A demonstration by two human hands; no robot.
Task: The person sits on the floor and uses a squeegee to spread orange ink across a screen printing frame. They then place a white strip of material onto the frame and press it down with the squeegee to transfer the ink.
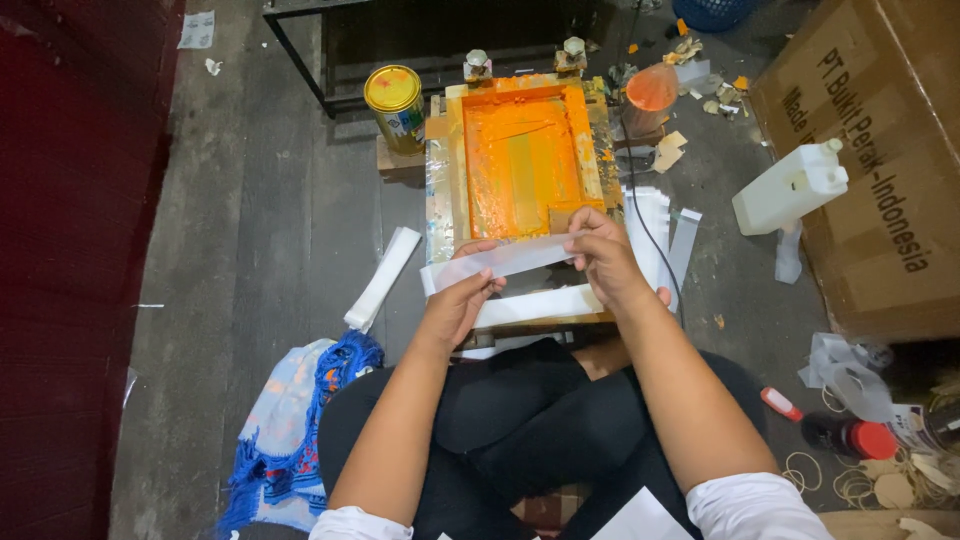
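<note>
Two hands hold a pale strip over an orange printing frame.
The left hand [458,305] pinches the near-left end of the translucent strip [505,260]; the right hand [603,258] grips its far-right end, fingers closed. The strip spans the front edge of the orange-inked screen frame [520,155], which rests on the floor beside a yellow-lidded tin [395,105].

Held between the fingers [480,283] of two hands is one long white paper strip [505,259], and just beyond them lies one orange-inked wooden printing frame [520,155]. Beyond the frame stand one yellow-lidded metal tin [395,105] and one orange-stained plastic cup [650,97]. Well right of the fingers are one white plastic jug [790,187] and one large brown cardboard box [880,150].
</note>
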